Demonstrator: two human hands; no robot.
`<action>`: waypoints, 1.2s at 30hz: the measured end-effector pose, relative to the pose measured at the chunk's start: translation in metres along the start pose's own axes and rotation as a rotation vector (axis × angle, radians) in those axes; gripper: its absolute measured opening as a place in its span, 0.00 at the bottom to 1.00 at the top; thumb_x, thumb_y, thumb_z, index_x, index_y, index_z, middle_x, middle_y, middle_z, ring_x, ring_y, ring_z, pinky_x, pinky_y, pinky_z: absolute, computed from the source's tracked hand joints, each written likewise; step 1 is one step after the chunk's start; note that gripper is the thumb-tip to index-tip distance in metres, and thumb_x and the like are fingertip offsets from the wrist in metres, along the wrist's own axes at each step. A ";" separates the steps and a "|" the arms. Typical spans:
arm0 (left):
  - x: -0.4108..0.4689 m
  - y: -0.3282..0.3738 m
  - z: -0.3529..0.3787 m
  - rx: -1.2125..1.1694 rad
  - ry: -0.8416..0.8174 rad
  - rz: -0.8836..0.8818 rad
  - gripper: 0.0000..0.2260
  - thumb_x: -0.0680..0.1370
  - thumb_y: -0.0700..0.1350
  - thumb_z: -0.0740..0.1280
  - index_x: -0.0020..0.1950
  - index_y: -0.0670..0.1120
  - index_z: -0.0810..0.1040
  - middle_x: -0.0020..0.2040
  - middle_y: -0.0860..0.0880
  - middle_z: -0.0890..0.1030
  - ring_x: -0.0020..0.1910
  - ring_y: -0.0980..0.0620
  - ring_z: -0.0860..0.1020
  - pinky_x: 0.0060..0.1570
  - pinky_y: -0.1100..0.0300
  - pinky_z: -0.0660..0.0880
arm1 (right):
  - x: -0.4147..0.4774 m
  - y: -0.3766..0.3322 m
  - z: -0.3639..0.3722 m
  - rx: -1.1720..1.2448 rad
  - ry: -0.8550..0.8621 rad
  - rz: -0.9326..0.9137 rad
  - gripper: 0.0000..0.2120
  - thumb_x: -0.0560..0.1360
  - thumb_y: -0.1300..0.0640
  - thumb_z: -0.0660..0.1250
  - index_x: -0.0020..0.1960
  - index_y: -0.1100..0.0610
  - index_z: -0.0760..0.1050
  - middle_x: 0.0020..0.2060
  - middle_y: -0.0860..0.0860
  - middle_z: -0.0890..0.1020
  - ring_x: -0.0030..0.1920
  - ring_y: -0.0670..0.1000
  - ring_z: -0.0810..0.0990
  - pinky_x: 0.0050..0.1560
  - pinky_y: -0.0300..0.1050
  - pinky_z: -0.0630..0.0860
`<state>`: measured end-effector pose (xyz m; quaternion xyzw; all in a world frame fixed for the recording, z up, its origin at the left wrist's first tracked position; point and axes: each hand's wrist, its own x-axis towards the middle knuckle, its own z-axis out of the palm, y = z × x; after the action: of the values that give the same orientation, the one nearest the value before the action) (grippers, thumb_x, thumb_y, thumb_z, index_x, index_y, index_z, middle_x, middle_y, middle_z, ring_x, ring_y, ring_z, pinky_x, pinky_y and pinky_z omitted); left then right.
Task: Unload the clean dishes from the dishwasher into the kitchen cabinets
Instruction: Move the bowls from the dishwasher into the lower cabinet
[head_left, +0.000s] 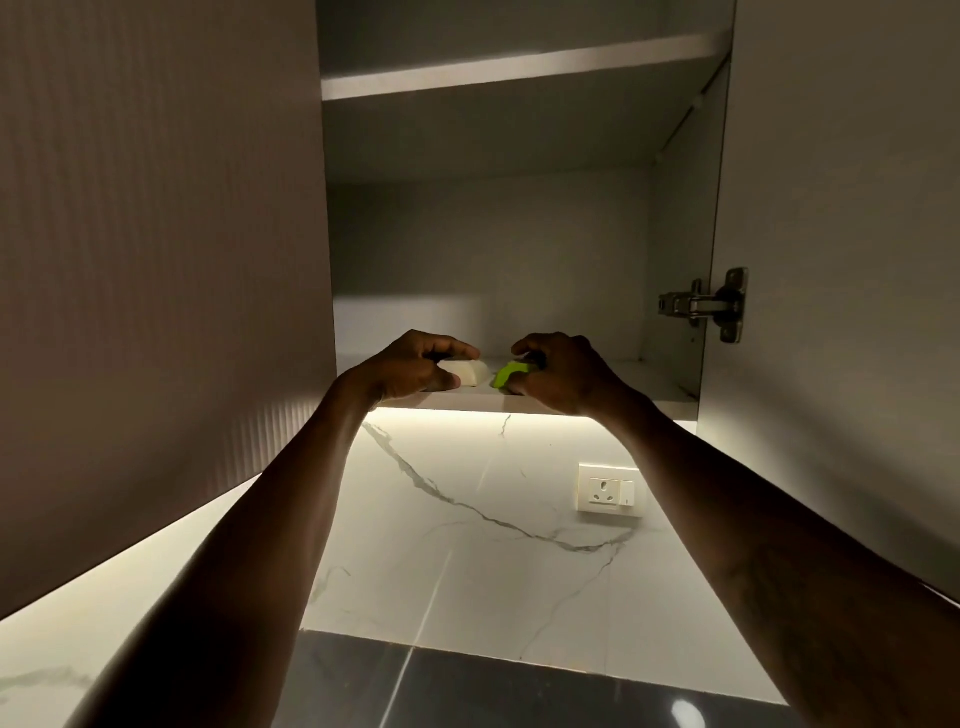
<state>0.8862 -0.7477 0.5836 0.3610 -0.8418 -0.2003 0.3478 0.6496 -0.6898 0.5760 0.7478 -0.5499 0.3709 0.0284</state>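
Observation:
Both my arms reach up into an open wall cabinet. My left hand (415, 366) is closed around a cream-coloured item (470, 372) at the front of the bottom shelf (457, 402). Beside it, my right hand (558, 371) grips a lime-green item (508, 375) on the same shelf. Both items are mostly hidden by my fingers, so I cannot tell what kind of dish each is. The two items sit a small gap apart.
An upper shelf (519, 70) spans the cabinet above. The open door (831, 208) with its metal hinge (706, 304) stands at right, a closed ribbed door (156, 260) at left. Below are a lit marble backsplash (467, 519), a wall socket (609, 489) and dark countertop (519, 691).

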 end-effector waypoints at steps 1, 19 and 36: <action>0.000 -0.001 0.000 -0.014 0.020 -0.003 0.22 0.77 0.32 0.70 0.69 0.45 0.77 0.63 0.50 0.78 0.61 0.48 0.77 0.56 0.63 0.77 | 0.000 0.000 0.000 -0.012 0.008 0.009 0.28 0.71 0.43 0.75 0.67 0.52 0.77 0.61 0.52 0.82 0.57 0.54 0.81 0.56 0.43 0.77; -0.007 -0.001 0.002 -0.059 0.152 -0.074 0.16 0.73 0.37 0.75 0.58 0.52 0.82 0.56 0.51 0.82 0.53 0.53 0.80 0.50 0.64 0.77 | -0.005 -0.005 -0.004 -0.052 -0.020 0.054 0.28 0.73 0.42 0.73 0.69 0.54 0.75 0.64 0.53 0.79 0.61 0.55 0.78 0.57 0.41 0.72; -0.050 0.013 0.006 -0.063 0.371 -0.062 0.21 0.71 0.46 0.77 0.64 0.57 0.81 0.68 0.51 0.77 0.70 0.50 0.72 0.61 0.56 0.75 | -0.058 -0.013 -0.024 0.005 0.153 0.001 0.33 0.71 0.48 0.76 0.73 0.56 0.70 0.68 0.54 0.77 0.67 0.55 0.75 0.62 0.39 0.68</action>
<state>0.9004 -0.7013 0.5654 0.4063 -0.7451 -0.1670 0.5018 0.6413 -0.6276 0.5640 0.7172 -0.5454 0.4284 0.0682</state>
